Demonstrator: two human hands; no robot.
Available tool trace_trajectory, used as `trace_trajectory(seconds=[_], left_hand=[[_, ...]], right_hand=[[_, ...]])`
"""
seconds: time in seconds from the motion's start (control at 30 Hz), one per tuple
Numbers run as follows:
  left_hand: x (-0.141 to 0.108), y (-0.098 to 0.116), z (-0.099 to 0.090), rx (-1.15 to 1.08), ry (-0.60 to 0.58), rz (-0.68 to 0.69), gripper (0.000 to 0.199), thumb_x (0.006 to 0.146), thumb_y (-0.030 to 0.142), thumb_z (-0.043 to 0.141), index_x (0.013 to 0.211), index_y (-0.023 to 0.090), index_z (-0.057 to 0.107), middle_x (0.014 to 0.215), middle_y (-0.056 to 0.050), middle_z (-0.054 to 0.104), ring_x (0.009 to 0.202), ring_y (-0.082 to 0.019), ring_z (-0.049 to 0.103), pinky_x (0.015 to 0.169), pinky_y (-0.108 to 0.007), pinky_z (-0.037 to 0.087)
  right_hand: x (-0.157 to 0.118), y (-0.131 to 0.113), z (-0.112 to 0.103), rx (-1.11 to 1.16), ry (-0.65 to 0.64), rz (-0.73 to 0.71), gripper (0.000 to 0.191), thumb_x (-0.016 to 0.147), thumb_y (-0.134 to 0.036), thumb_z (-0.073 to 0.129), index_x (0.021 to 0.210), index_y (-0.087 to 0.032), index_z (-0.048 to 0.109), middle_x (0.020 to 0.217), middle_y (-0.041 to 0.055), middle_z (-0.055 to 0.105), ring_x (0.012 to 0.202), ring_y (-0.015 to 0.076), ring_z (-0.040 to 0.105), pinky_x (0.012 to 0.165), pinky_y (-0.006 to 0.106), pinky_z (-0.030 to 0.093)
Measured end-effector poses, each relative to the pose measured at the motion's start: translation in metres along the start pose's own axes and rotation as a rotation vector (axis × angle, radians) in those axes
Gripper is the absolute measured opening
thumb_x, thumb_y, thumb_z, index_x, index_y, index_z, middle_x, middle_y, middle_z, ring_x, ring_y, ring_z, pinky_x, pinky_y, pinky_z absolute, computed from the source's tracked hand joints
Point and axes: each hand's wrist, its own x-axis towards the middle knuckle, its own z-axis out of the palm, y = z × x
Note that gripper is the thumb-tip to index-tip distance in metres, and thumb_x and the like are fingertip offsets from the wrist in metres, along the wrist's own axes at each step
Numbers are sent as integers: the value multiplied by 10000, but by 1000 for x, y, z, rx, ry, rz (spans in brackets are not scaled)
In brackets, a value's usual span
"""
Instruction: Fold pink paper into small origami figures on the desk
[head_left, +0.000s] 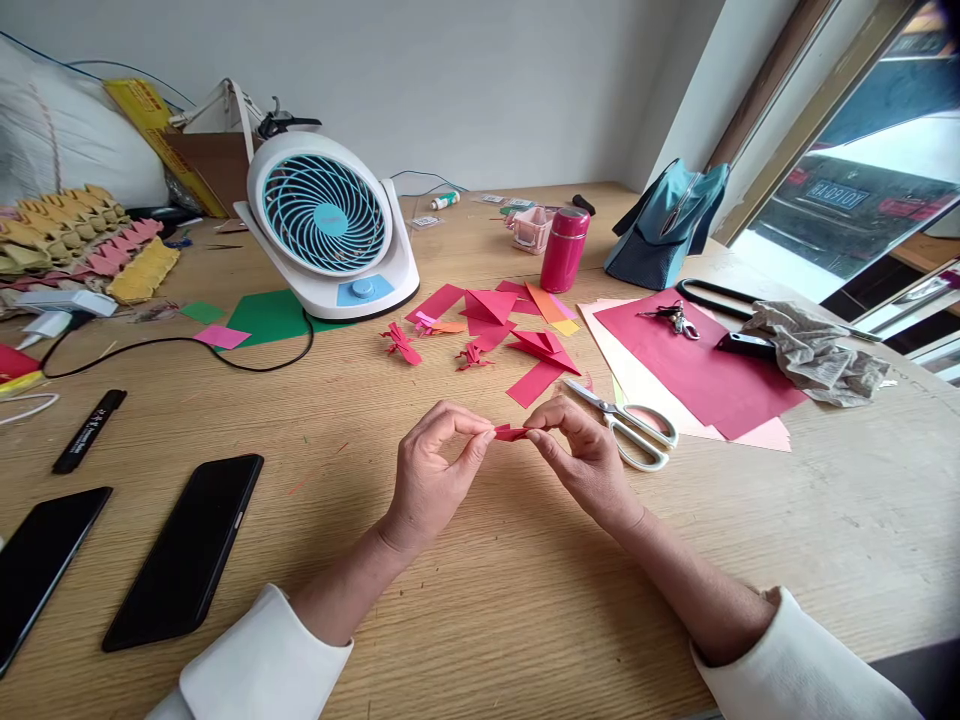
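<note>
Between my two hands is a small folded red paper piece point(511, 433). My left hand point(442, 470) pinches its left end with thumb and forefinger, and my right hand point(581, 455) pinches the right end the same way. Beyond them lie small folded red paper figures point(474, 355), along with loose red sheets point(534, 382) and a folded red piece point(544, 347). White-handled scissors point(637, 425) rest just right of my right hand, their blades pointing up and left.
A white fan point(330, 220) stands at the back left. Behind the papers are a pink-red flask point(565, 250) and a teal bag point(667, 225). Large red paper point(697, 360) with keys lies right; two black phones point(184, 550) lie left.
</note>
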Motion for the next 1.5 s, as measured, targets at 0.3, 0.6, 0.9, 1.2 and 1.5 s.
trace_trajectory(seconds=[0.3,0.6,0.9,1.2,1.5], left_hand=[[2,0,2,-25,-30,6,123,875,91,655,811,196,640,826,-1,662,827,-139,639,805,-284,508],[-2,3,4,56,-97,95,129,883,104,643,797,200,641,809,-14,672,814,-157,625,771,-310,510],[0,2,3,57,-80,97,100,882,112,664,845,204,678,864,-23,709,854,-161,660,807,-316,527],[-1,-4,-2,217,17,194,103,885,117,663,840,206,636,830,-20,696,827,-165,649,789,-333,523],[-3,-6,-8,454,33,430,154,854,107,686,916,241,644,869,-11,742,800,-181,656,775,-348,482]], right_hand=[[2,-5,-1,-89,-7,-97,115,969,-221,582,863,-212,627,854,36,602,808,178,558,759,344,455],[-2,-8,4,-111,-68,-130,94,951,-178,576,880,-225,616,858,41,590,816,190,563,762,359,471],[0,-7,1,-148,-33,-151,95,953,-183,584,893,-225,644,860,43,598,820,195,564,765,367,466],[0,-1,1,-155,83,-68,51,938,-289,629,959,-243,620,928,44,582,879,203,537,824,371,463],[0,5,3,166,-60,331,436,924,-595,562,764,-192,605,736,24,586,684,154,534,651,291,462]])
